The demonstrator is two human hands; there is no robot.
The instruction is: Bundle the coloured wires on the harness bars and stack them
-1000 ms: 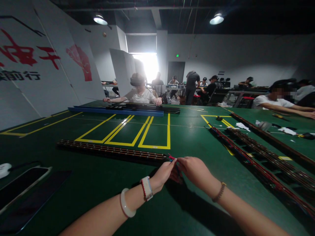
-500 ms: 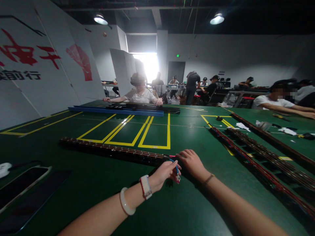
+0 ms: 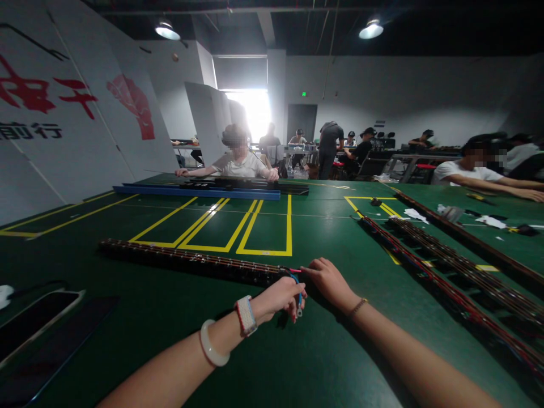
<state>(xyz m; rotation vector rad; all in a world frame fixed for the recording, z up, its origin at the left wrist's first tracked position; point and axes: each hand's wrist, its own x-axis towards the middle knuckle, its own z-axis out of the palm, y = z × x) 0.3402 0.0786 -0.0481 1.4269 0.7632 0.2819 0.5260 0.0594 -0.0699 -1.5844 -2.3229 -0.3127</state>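
A long dark wire bundle (image 3: pixel 191 259) lies across the green table (image 3: pixel 170 340), its right end at my hands. My left hand (image 3: pixel 284 296) is closed on a blue wire (image 3: pixel 300 294) with a metal ring lug at its lower tip. Just right of it, my right hand (image 3: pixel 326 277) pinches the end of a short red wire (image 3: pixel 294 270) that comes out of the bundle's end. My left fingers partly hide where the wires leave the bundle.
Several long bundles, one with red wires (image 3: pixel 429 275), lie at the right. Phones (image 3: pixel 38 317) lie at the lower left. Across the table a person (image 3: pixel 242 164) handles a blue channel (image 3: pixel 204 193); another person (image 3: pixel 467 170) reaches over at the right.
My left hand has shifted slightly left and down with the blue wire, whose lug now hangs lower. My right fingertips have closed on the red wire's end. The view has shifted a little.
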